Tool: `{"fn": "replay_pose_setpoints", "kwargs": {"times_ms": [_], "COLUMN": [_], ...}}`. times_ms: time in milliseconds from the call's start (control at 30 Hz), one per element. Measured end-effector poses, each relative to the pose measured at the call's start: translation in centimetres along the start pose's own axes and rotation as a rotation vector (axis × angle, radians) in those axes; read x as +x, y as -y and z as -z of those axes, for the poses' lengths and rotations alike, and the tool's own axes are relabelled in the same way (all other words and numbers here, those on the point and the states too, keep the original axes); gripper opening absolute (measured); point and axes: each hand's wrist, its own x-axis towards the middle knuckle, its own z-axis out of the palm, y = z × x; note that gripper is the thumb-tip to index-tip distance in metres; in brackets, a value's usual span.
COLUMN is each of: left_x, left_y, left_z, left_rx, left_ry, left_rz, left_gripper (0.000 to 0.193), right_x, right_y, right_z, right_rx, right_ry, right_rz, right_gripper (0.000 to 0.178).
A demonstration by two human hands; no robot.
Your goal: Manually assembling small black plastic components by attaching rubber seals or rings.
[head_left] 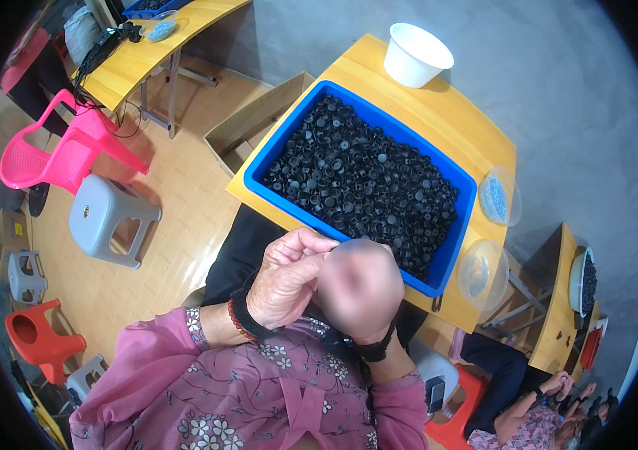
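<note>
My left hand (pixel 283 281) is at the near edge of a blue tray (pixel 450 266), its thumb and fingers pinched together. Whatever it may hold is too small or hidden to make out. Close against its fingertips is my right hand (pixel 360 294), blurred over so that its fingers do not show. Small round black plastic caps (pixel 356 169) fill the tray, just beyond both hands. The tray rests on a yellow wooden table (pixel 364 64).
A white bowl (pixel 418 56) stands at the table's far end. Two clear dishes, one with small blue pieces (pixel 493 199), the other a paler dish (pixel 476 276), lie at its right. An open cardboard box (pixel 240 124), a grey stool (pixel 109 217) and pink chair (pixel 71 154) stand left. Another person (pixel 529 409) sits lower right.
</note>
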Motion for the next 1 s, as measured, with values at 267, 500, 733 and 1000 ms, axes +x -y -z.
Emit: {"fn": "replay_pose_setpoints", "kwargs": {"times_ms": [267, 500, 733, 1000], "left_x": [0.7, 0.7, 0.6, 0.4], "left_y": [-1.3, -1.4, -0.9, -0.1], "left_z": [-0.1, -0.3, 0.0, -0.5], "left_rx": [0.028, 0.032, 0.059, 0.075], "left_ry": [0.051, 0.058, 0.033, 0.036], "left_rz": [0.017, 0.118, 0.063, -0.041], "left_gripper": [0.010, 0.010, 0.007, 0.008], "right_x": [0.9, 1.9, 2.1, 1.3], "right_y": [0.1, 0.7, 0.8, 0.4], "right_z": [0.9, 2.0, 1.7, 1.1], "right_rx": [0.260, 0.161, -0.002, -0.097], "right_ry": [-0.003, 0.065, 0.075, 0.037], "right_rz": [-0.117, -0.007, 0.001, 0.080], "right_gripper": [0.040, 0.043, 0.029, 0.025]}}
